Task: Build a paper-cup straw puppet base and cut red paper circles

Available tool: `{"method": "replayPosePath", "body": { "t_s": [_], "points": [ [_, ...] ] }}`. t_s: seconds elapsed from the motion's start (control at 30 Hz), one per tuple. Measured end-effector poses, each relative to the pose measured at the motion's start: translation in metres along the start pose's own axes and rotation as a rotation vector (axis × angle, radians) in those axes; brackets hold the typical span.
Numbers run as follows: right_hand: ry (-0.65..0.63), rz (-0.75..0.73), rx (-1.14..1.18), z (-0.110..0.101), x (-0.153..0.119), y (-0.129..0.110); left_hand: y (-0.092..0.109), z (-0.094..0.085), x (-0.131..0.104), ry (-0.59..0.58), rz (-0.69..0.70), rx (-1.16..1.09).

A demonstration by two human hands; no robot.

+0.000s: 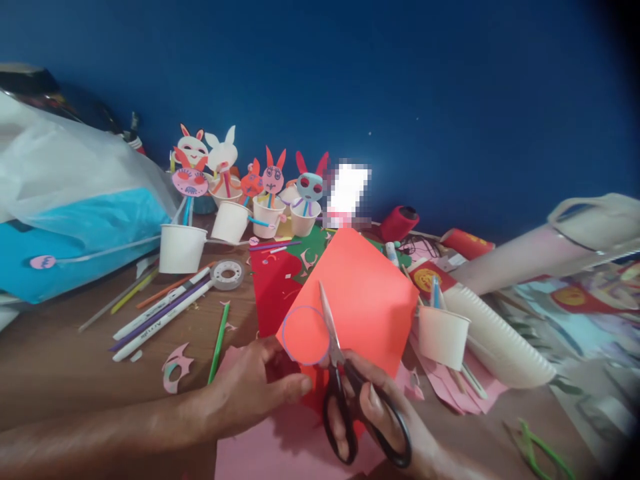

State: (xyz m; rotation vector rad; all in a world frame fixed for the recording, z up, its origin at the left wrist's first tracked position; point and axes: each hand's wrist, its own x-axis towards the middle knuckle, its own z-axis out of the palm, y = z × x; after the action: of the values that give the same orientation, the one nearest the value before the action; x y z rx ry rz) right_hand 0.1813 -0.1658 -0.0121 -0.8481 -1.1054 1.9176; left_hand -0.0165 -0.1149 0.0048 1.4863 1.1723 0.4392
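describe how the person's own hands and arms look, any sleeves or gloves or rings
Both arms are bare as far as the picture shows, with no sleeves in view. The left hand and the right hand wear no gloves. No rings, watch or bracelets show on the fingers or wrists.

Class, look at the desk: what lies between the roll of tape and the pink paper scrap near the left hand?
In the head view, white marker pens and a green stick lie between the tape roll and pink scrap.
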Motion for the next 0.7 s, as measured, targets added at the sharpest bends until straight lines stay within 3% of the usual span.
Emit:
{"method": "replayPosePath", "body": {
  "t_s": [0.17, 0.3, 0.4, 0.57, 0.7],
  "points": [
    [-0.075, 0.083, -0.122, 0.009, 0.000, -0.024, 0.002, 0.000, 0.001, -0.070, 0.108, -0.088],
    [-0.114, 0.107, -0.172, 0.018, 0.000, -0.040, 0.009, -0.009, 0.001, -0.132, 0.171, -0.034],
    [-0.106, 0.072, -0.132, 0.024, 0.003, -0.037, 0.015, -0.019, 0.002, -0.176, 0.218, -0.012],
    [-0.078, 0.014, -0.008, 0.032, 0.015, -0.019, 0.015, -0.041, 0.008, -0.248, 0.140, -0.108],
    [-0.082, 0.020, 0.065, 0.034, 0.027, -0.007, 0.005, -0.051, 0.016, -0.227, 0.062, -0.193]
  ]
}}
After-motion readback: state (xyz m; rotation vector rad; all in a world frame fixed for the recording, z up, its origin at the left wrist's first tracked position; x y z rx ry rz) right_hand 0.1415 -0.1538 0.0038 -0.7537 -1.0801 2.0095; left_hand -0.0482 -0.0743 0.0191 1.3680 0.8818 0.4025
